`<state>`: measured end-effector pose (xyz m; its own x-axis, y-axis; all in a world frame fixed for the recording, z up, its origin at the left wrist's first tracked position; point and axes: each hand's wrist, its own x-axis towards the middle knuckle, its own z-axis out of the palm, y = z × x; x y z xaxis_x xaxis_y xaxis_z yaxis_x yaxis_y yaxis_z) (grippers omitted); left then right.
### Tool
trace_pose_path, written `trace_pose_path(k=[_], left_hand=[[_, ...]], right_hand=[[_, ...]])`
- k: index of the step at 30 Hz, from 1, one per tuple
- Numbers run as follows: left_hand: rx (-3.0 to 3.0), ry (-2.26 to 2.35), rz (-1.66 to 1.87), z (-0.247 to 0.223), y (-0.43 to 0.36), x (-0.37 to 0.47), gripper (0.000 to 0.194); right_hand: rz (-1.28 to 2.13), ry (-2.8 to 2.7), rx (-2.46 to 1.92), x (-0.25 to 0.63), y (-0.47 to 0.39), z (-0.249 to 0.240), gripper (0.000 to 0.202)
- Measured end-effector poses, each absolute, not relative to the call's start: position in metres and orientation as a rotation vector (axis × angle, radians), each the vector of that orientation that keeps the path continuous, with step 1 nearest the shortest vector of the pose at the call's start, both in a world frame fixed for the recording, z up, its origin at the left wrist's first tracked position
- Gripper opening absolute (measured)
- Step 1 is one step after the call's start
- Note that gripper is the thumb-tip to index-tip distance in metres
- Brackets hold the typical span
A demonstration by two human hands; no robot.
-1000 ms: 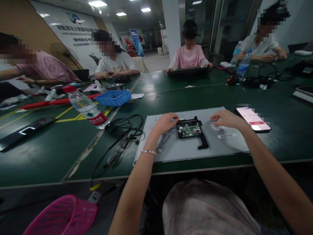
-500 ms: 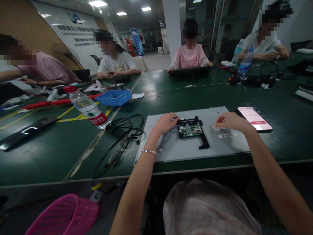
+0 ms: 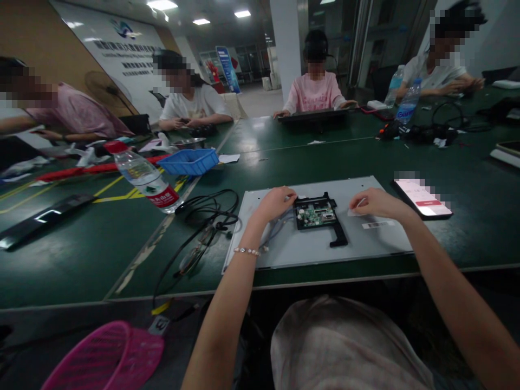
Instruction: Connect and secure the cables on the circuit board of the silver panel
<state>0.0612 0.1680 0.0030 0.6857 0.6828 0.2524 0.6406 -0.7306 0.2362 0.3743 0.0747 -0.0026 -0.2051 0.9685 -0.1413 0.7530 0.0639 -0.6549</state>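
Observation:
A pale flat panel (image 3: 268, 257) lies on the green table in front of me. On it rests a black bracket frame (image 3: 339, 233) around a green circuit board (image 3: 316, 215). My left hand (image 3: 279, 201) has its fingertips together at the frame's upper left corner, beside thin grey wires (image 3: 280, 223). To the right of the frame, my right hand (image 3: 371, 201) is closed in a pinch on a small clear plastic piece (image 3: 354, 211), just above the panel. A barcode label (image 3: 377, 225) is stuck to the panel below that hand.
A phone (image 3: 424, 200) lies right of the panel. To its left are black cables (image 3: 211, 214), glasses (image 3: 190, 259), a tilted water bottle (image 3: 148, 181) and a blue basket (image 3: 190, 161). A pink basket (image 3: 109, 357) is below the table edge. Several people sit around the table.
My right hand has shifted slightly left with the clear plastic piece, whose visible part now looks smaller. My left hand has stayed in place.

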Motion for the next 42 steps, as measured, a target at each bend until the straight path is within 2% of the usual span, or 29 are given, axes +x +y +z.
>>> trace_pose_path(k=[9,15,22,28,33,38,42], left_hand=[[2.773,1.071,0.503,0.001,0.169,0.06,0.028],[2.77,1.071,0.508,0.001,0.169,0.06,0.028],[2.79,1.122,0.486,0.006,0.168,0.059,0.03],[2.741,1.267,0.597,0.033,0.164,0.05,0.03],[2.69,1.46,0.394,0.05,0.152,0.026,0.028],[2.635,1.659,0.152,0.033,0.139,-0.005,0.032],[2.508,1.745,0.189,0.015,0.135,-0.017,0.031]], right_hand=[[1.144,-1.841,-1.505,0.346,0.079,-0.013,0.013],[1.156,-1.772,-1.484,0.339,0.08,-0.021,0.013],[1.051,-1.783,-1.529,0.337,0.077,-0.017,0.017],[0.945,-1.772,-1.531,0.337,0.071,-0.009,0.022],[0.796,-1.841,-1.481,0.334,0.067,-0.004,0.022],[0.56,-1.969,-1.508,0.334,0.068,-0.007,0.022],[0.473,-2.041,-1.496,0.333,0.068,-0.01,0.023]])
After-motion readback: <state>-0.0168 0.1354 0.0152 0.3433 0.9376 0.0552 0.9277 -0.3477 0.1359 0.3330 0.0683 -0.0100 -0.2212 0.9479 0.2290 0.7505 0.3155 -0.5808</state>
